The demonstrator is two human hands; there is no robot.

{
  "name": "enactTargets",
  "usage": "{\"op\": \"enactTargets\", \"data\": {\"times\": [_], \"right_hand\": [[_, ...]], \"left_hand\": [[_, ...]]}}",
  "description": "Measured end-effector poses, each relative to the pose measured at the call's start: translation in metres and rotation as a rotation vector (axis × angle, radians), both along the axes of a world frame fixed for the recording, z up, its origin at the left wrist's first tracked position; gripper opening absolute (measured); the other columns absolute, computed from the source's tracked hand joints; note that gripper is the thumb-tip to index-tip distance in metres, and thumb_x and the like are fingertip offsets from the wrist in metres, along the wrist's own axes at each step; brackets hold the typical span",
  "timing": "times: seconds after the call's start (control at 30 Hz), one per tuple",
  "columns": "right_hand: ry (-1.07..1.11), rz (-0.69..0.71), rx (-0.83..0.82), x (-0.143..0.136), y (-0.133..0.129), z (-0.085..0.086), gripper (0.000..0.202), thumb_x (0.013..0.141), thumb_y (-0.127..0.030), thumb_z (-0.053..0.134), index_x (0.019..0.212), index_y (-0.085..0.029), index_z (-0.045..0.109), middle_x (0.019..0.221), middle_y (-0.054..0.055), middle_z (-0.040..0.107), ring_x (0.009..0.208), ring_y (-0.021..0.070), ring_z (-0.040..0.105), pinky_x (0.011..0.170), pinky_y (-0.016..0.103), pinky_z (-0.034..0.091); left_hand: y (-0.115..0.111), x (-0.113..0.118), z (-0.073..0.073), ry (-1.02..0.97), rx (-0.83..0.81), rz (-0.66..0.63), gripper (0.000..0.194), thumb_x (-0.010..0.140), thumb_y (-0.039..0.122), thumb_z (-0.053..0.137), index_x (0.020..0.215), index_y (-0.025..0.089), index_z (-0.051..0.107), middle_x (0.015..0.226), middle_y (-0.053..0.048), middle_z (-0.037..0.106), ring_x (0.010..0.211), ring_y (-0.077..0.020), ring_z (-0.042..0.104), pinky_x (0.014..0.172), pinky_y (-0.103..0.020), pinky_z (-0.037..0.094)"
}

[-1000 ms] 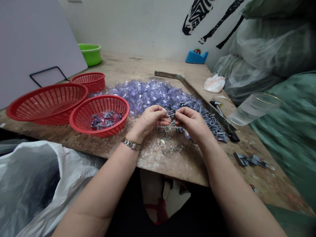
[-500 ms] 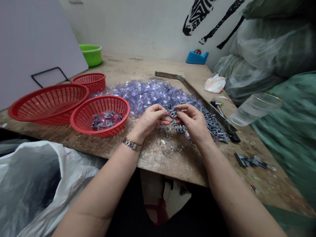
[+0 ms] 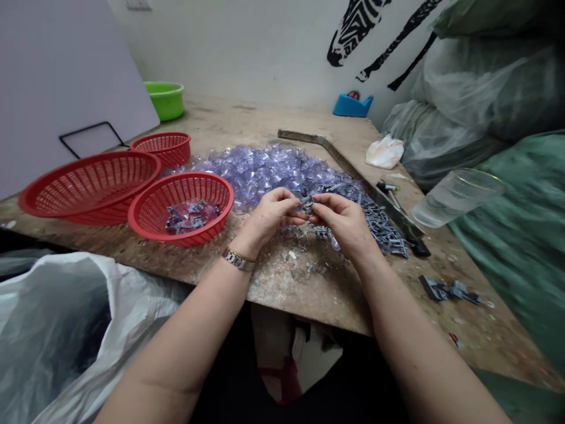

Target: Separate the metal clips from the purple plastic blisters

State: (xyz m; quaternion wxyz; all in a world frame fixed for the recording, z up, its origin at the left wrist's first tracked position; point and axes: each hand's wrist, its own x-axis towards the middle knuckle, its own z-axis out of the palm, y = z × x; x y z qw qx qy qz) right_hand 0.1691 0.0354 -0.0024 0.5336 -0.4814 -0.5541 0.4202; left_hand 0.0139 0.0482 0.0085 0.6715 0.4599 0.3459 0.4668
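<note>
Near the frame's centre, the left hand [image 3: 274, 213] and right hand [image 3: 342, 219] are pinching, apparently, one small grey part [image 3: 308, 204].

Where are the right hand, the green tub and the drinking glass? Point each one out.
Right hand [image 3: 347, 224]: head view, on the back of the hand.
Green tub [image 3: 171, 108]: head view, on its outer wall.
Drinking glass [image 3: 452, 199]: head view, on its side.
</note>
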Motion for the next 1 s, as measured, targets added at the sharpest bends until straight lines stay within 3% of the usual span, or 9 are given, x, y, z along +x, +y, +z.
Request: {"op": "enactTargets", "data": {"times": [0.33, 0.6, 1.0], "right_hand": [[-0.119, -0.163, 0.158, 0.0001, -0.0030, 0.0004, 0.014, 0.072, -0.031, 0.066, 0.078, -0.020, 0.061, 0.069, -0.003, 0.060, 0.061, 0.0125, 0.059, 0.063, 0.030, 0.051], [-0.163, -0.142, 0.165, 0.0025, -0.0025, 0.0002, 0.011, 0.072, -0.028, 0.065, 0.073, -0.020, 0.058, 0.065, -0.004, 0.057, 0.060, 0.0118, 0.056, 0.061, 0.028, 0.045], [-0.082, -0.101, 0.110, 0.0002, -0.0035, 0.0038, 0.015, 0.070, -0.031, 0.065, 0.070, -0.020, 0.054, 0.060, -0.005, 0.054, 0.056, 0.0106, 0.055, 0.057, 0.025, 0.045]], "left_hand": [[-0.0006, 0.0033, 0.0001, 0.065, 0.062, 0.019, 0.012, 0.083, 0.012, 0.055, 0.075, 0.015, 0.047, 0.067, 0.003, 0.055, 0.063, -0.0095, 0.066, 0.060, -0.020, 0.054], [-0.0015, 0.0007, 0.0003, -0.001, 0.104, -0.064, 0.014, 0.079, 0.014, 0.061, 0.074, 0.013, 0.048, 0.083, 0.000, 0.058, 0.070, -0.0094, 0.067, 0.061, -0.019, 0.054], [0.0020, 0.0023, -0.0039, 0.083, 0.159, 0.008, 0.010, 0.079, 0.014, 0.061, 0.075, 0.013, 0.052, 0.068, 0.003, 0.058, 0.065, -0.0072, 0.064, 0.066, -0.021, 0.055]]}}
